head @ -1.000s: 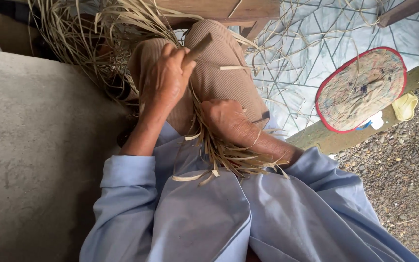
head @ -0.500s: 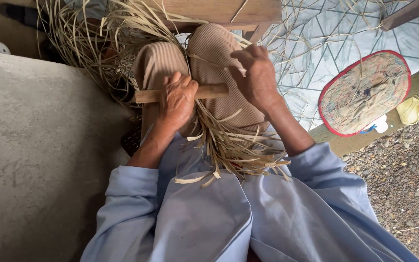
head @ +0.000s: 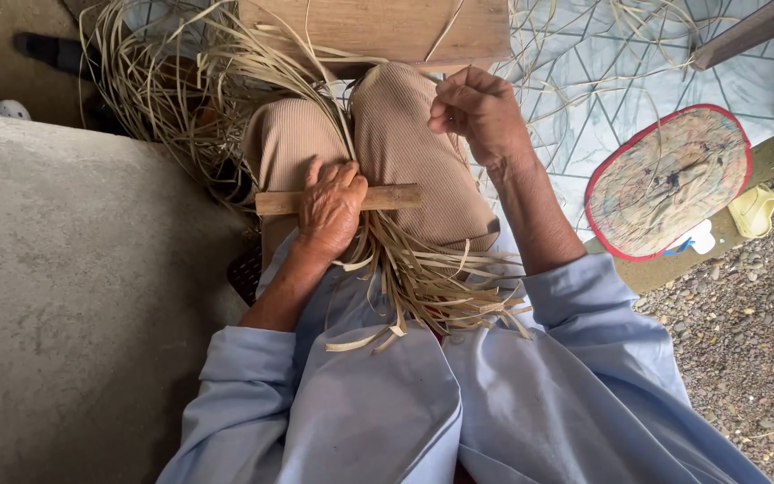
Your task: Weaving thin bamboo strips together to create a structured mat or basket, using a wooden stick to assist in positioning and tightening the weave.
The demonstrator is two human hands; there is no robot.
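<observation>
My left hand (head: 331, 204) grips a short wooden stick (head: 396, 196) that lies crosswise over my knees, pressing a bundle of dry straw strips (head: 423, 278) against my lap. My right hand (head: 478, 109) is raised above my right knee, fingers pinched on a thin strip (head: 459, 49) that runs up toward the wooden plank. The strips fan out over my blue shirt below the stick and stream off past my knees in a loose tangle (head: 181, 90).
A wooden plank (head: 378, 27) lies beyond my knees. A round woven fan with a red rim (head: 665, 184) rests on the patterned mat at right, a yellow object (head: 752, 208) beside it. Concrete slab (head: 73, 296) on the left, gravel (head: 745, 358) at lower right.
My left hand has brought the stick down flat across my knees. My right hand has come up from my lap to above the knee, pulling a strip.
</observation>
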